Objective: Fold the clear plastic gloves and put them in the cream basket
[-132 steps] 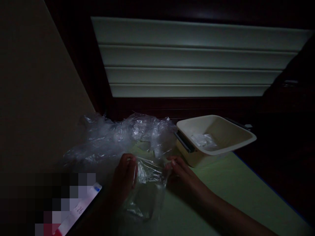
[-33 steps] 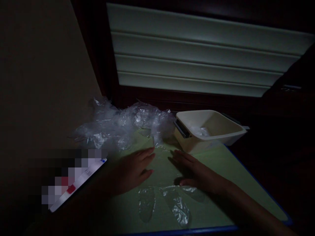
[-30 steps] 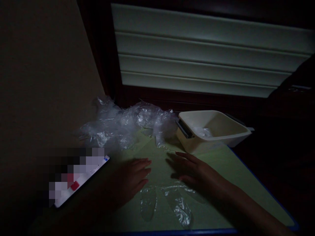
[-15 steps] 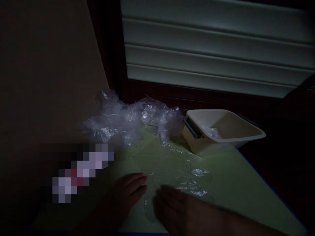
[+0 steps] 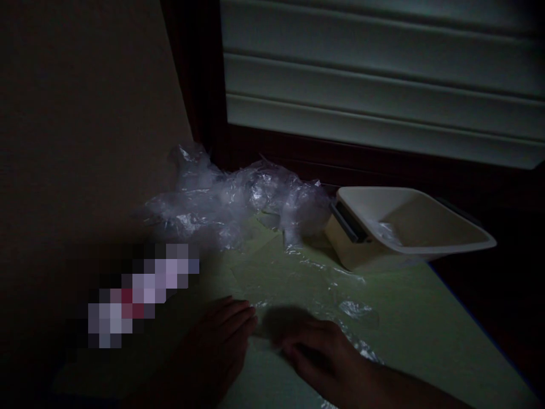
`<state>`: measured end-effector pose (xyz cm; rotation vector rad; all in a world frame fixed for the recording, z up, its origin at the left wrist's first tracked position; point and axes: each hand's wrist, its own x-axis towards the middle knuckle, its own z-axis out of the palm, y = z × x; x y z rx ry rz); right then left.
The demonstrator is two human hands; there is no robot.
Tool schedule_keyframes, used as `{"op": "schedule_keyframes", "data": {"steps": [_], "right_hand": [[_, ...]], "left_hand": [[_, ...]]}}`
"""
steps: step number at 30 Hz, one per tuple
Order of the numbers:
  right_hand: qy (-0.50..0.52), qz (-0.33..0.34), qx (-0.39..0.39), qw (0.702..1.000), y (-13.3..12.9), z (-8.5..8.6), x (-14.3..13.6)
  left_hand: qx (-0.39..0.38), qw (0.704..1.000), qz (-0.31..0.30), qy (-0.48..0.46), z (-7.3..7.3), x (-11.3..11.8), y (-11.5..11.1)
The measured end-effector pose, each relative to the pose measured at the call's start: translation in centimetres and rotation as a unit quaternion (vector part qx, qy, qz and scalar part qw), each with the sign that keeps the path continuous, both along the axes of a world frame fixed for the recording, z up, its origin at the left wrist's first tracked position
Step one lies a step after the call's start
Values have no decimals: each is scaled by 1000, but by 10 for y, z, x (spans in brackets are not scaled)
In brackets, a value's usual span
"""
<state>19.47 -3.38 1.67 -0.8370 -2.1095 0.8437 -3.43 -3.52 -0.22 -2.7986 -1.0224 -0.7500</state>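
Observation:
A thin, clear sheet of plastic with rounded, finger-like lobes (image 5: 360, 309) lies flat on the pale green tabletop; it looks like a disposable plastic glove. My left hand (image 5: 225, 341) rests on its near left part, palm down with fingers stretched out and close together. Just to the right, my right hand (image 5: 321, 349) is curled, thumb and fingertips pinched on what appears to be a raised edge of the glove. Dim light and shadow hide the exact grip.
Behind my hands sits a heap of crumpled clear plastic (image 5: 255, 196). A cream bin (image 5: 349, 250) with a dark handle stands at the back right, some clear plastic inside. A pixelated item (image 5: 140, 295) lies left. Wall and slatted shutter (image 5: 361, 85) bound the table.
My right hand has gone from lying flat on the plastic to curled and pinching, lifting a near edge. My left hand stays nearly in place. The view has shifted slightly.

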Motion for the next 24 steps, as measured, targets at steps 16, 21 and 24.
{"op": "schedule_keyframes", "data": {"steps": [16,21,24], "right_hand": [[99,-63,-120,986,5,-5,1],[-26,-58,66,996,5,7,11],[-93,12,174,980,6,10,9]], "left_hand": [[-157,981,47,-103,0,6,0],[-117,988,60,-86,1,10,3],[-56,994,71,-63,3,13,5]]}}
